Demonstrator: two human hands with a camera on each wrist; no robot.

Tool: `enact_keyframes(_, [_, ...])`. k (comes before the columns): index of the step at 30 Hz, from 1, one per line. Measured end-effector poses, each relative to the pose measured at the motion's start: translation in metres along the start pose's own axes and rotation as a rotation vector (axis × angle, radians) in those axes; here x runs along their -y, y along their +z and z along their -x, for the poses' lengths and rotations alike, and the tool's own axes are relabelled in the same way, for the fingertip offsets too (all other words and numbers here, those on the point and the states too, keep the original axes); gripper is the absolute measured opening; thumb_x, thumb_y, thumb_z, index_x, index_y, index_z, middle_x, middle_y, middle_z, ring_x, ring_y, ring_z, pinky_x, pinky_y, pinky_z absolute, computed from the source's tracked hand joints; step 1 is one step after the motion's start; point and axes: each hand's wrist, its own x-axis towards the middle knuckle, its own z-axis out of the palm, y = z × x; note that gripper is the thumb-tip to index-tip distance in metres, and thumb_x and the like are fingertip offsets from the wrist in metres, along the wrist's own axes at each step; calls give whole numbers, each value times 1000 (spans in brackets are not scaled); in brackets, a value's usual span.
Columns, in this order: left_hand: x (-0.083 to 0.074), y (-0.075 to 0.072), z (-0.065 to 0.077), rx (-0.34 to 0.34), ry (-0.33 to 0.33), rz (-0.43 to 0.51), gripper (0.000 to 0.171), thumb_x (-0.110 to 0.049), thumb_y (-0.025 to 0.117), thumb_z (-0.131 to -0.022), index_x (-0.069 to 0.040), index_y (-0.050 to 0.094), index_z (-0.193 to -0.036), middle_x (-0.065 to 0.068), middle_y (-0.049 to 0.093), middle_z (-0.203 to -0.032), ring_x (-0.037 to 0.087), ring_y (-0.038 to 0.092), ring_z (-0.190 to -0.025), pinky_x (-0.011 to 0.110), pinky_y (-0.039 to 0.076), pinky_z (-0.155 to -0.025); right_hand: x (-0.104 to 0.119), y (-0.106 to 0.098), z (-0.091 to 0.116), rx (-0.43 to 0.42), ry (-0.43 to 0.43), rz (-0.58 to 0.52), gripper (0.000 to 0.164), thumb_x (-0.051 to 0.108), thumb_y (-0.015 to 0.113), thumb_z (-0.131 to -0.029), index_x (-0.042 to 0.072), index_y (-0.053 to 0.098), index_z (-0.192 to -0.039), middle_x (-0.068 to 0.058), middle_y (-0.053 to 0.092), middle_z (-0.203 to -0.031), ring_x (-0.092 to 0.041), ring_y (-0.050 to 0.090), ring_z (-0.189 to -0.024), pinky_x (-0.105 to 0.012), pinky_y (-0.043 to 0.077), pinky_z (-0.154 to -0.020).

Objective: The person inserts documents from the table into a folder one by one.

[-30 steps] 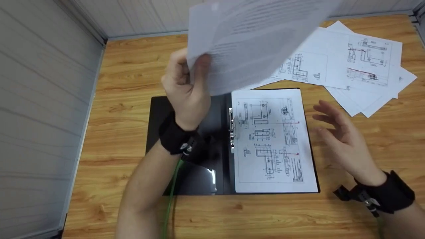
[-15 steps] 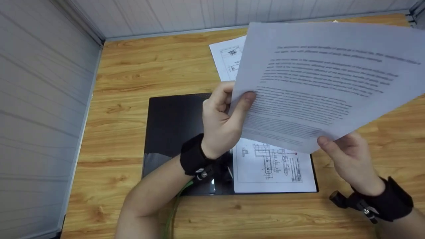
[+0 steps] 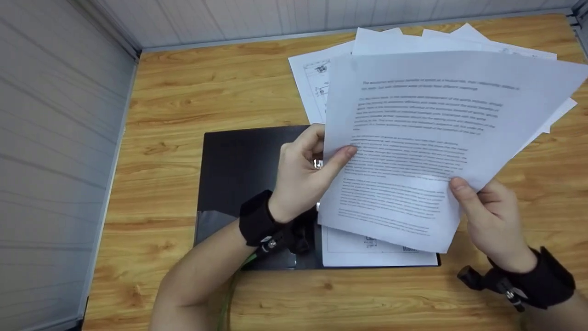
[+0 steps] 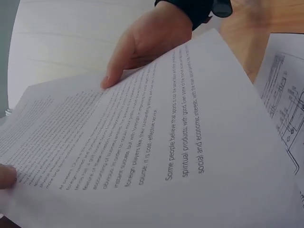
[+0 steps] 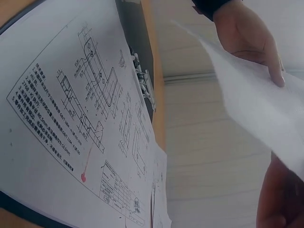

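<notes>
A white paper sheet printed with lines of text [image 3: 404, 161] is held above the right side of an open black plastic folder [image 3: 243, 161], which is laid flat on the wood-grain table [image 3: 170, 105], well in from the table's left edge. The sheet's left margin is pinched by the left hand [image 3: 301, 177], thumb on the printed face and fingers behind; its right margin is gripped the same way, lower down, by the right hand [image 3: 494, 223]. Its long axis is pointed from the near side towards the table's far edge, the far end leaning rightward. The key relation is with the silver metal clip [image 5: 142, 78] on the folder's spine — its line is roughly followed by the sheet's left margin, and the left hand is the nearer one; whether the clip is open cannot be told. Beneath the sheet, a white page of technical drawings [image 3: 347, 248] is seen on the folder's right side. More loose white drawing sheets [image 3: 312, 87] are fanned towards the table's far right corner, partly hidden.
</notes>
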Motion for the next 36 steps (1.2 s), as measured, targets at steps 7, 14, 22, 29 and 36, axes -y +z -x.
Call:
enact_keyframes(7, [6, -12, 3, 45, -71, -19, 25, -10, 74, -90, 3, 65, -108, 6, 77, -92, 13, 74, -75, 33, 58, -58, 2, -3, 1, 16, 80, 34, 30, -14, 44, -98, -20, 55, -125, -22, 69, -117, -21, 72, -93, -23, 56, -71])
enact_keyframes(14, [21, -33, 6, 93, -215, -110, 38, -15, 68, -95, -2, 56, -129, 3, 75, -104, 16, 73, -80, 32, 58, -70, 0, -18, 3, 32, 346, 164, 35, 12, 48, -105, -7, 56, -133, -17, 69, -114, -23, 71, -90, -27, 58, -68])
enact_keyframes(22, [46, -56, 16, 353, -413, -435, 62, -12, 54, -97, -7, 31, -155, 8, 48, -148, 15, 46, -135, 35, 40, -107, -13, -39, 3, 82, 587, 67, 44, 24, 51, -105, -4, 49, -139, -18, 67, -120, -27, 70, -98, -33, 58, -72])
enact_keyframes(29, [61, -65, 31, 744, -534, -822, 86, -43, 57, -96, -2, 16, -158, 17, 10, -165, 33, 6, -151, 53, 13, -119, -33, -46, 7, 263, 731, 91, 51, 28, 45, -107, 0, 35, -149, -19, 64, -128, -34, 68, -105, -41, 58, -78])
enact_keyframes(36, [66, -65, 36, 921, -581, -929, 110, -74, 56, -85, -2, 15, -159, 19, -4, -165, 37, -5, -150, 65, 9, -115, -47, -37, 11, 328, 851, 29, 56, 30, 47, -107, 0, 30, -150, -20, 62, -131, -36, 66, -110, -45, 57, -82])
